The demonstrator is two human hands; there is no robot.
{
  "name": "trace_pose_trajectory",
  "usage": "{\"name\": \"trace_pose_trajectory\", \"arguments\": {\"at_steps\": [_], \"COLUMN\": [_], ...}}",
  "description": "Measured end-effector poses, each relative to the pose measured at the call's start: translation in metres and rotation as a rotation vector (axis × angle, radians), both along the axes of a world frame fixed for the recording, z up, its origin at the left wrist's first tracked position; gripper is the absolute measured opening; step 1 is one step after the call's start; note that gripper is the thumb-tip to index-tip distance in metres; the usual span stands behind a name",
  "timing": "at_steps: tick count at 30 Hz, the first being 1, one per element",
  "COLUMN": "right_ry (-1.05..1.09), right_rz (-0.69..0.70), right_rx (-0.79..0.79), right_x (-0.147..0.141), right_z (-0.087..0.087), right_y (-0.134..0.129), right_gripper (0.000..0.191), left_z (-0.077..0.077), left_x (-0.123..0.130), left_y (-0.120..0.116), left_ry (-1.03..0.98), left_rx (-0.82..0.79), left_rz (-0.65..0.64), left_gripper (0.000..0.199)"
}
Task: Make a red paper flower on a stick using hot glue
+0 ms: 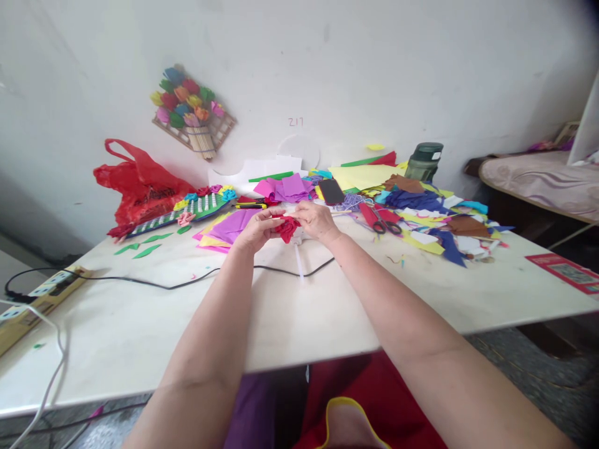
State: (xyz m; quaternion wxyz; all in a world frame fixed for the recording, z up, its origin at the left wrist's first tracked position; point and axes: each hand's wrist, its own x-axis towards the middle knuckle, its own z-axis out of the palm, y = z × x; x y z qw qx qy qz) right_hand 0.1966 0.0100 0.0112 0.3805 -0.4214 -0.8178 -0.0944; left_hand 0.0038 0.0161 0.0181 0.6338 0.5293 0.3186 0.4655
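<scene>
A crumpled red paper flower (287,229) is held between both hands above the middle of the white table. My left hand (260,229) pinches its left side with the fingers bent. On its right, my right hand (316,221) has the fingers closed at the flower's upper edge. A pale translucent stick (299,262), perhaps a glue stick, points toward me below the flower; what holds its far end is hidden. Purple and yellow paper sheets (234,226) lie just left of my left hand.
Scissors (386,227), a phone (331,192) and a green bottle (423,162) stand or lie at the right back, beside paper scraps (444,215). A black cable (173,287) crosses the table. At left are a red bag (140,184) and a power strip (44,299).
</scene>
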Motion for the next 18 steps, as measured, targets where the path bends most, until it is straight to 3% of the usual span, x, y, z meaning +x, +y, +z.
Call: {"name": "trace_pose_trajectory", "arguments": {"at_steps": [5,18], "right_ry": [0.026,0.174], "right_rz": [0.021,0.122], "right_rx": [-0.018,-0.070], "right_x": [0.0049,0.0063], "right_z": [-0.0075,-0.0073], "right_y": [0.0086,0.0096], "right_gripper": [0.027,0.023], "left_z": [-0.0007,-0.0035], "left_x": [-0.0024,0.0000], "left_y": [-0.0003,0.0025], "left_ry": [0.040,0.085], "left_rx": [0.028,0.091], "left_rz": [-0.065,0.000], "left_gripper": [0.045,0.042]}}
